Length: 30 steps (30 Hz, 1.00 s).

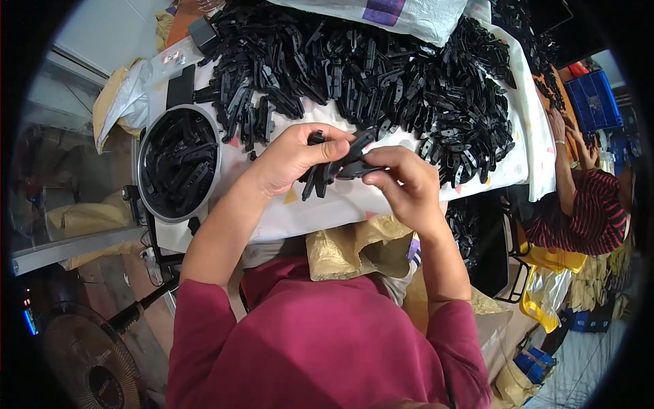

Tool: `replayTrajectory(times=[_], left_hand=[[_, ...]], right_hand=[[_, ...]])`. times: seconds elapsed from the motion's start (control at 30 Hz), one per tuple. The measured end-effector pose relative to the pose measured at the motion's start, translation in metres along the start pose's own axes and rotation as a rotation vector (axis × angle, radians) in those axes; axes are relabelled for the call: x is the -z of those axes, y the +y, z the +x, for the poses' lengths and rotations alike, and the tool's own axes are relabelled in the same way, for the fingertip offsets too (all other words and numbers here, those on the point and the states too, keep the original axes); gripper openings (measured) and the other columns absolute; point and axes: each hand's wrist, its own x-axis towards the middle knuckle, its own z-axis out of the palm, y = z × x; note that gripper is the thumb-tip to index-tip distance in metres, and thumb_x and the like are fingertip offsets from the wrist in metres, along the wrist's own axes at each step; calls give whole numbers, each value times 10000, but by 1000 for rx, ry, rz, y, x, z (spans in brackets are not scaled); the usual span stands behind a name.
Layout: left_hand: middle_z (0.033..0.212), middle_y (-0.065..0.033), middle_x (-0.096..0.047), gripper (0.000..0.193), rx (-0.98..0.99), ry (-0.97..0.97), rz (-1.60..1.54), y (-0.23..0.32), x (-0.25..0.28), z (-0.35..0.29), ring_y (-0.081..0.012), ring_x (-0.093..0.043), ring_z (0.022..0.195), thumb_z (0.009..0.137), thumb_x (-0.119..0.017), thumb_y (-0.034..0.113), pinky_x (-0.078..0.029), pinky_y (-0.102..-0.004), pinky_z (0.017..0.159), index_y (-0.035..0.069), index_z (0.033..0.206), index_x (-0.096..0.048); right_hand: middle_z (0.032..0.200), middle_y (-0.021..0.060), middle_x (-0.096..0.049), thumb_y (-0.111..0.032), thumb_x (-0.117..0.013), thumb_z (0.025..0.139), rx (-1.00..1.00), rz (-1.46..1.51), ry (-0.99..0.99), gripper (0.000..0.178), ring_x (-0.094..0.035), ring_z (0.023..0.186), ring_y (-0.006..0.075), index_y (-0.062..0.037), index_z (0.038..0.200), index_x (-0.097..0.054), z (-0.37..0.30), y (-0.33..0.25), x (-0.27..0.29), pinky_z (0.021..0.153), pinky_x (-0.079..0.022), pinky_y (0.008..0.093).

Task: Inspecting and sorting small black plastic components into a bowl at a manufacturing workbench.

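Both my hands are raised over the near edge of a cloth-covered table (340,208). My left hand (298,157) is closed around several slim black plastic parts (315,180), whose ends stick out below the fingers. Between thumb and fingers of my right hand (409,180) is a curved black plastic part (355,170), pinched at its right end. It touches or overlaps the parts in my left hand, so I cannot tell exactly where they meet. A broad heap of similar black parts (368,75) lies just beyond my hands.
At the left stands a round metal bowl (216,160) filled with black parts. A white sack (409,20) rests at the back. Brown paper (340,249) lies over my lap. To the right, a person in a striped shirt (579,211) works beside a blue crate (594,101). A fan (92,361) stands lower left.
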Motion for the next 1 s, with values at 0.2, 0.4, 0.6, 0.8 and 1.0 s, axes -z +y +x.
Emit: replayTrajectory(times=[0.2,0.4,0.6,0.8,1.0], left_hand=[[920,-81,-668,270,-179,-66,576,21,-9,-7,-124,-611,820,812,-674,202,-468,-244,761,-6,983,-656],[864,-96,-623,453,-624,-5,1098,6,-12,-11,-290,-609,796,638,-760,295,-473,-354,685,50,944,-533],[836,-93,-617,309,-711,-18,1153,-1,-6,-16,-278,-609,779,636,-707,164,-473,-360,681,56,886,-562],[836,-83,-623,380,-708,-45,1170,-4,7,-27,-267,-610,793,640,-756,267,-472,-362,707,68,918,-591],[826,-69,-601,314,-667,731,1638,8,49,-87,-274,-558,775,750,-655,262,-439,-395,685,96,1009,-587]], right_hand=[[838,112,-636,31,-735,659,190,-215,97,274,-636,730,224,-1,902,-612,-4,-5,-6,608,-524,285],[869,135,-617,12,-749,646,252,-303,86,340,-624,783,224,13,944,-584,-8,-6,-3,637,-524,283],[885,115,-589,-48,-773,634,50,-236,-26,415,-596,758,226,-17,998,-577,-1,-7,-8,619,-514,305],[864,105,-600,-134,-799,598,205,-241,-33,457,-593,769,259,-1,970,-569,-2,4,-16,656,-490,327],[1138,146,-535,-70,-724,664,-138,-833,-57,560,-505,1013,334,-24,1183,-518,-32,36,11,853,-426,394]])
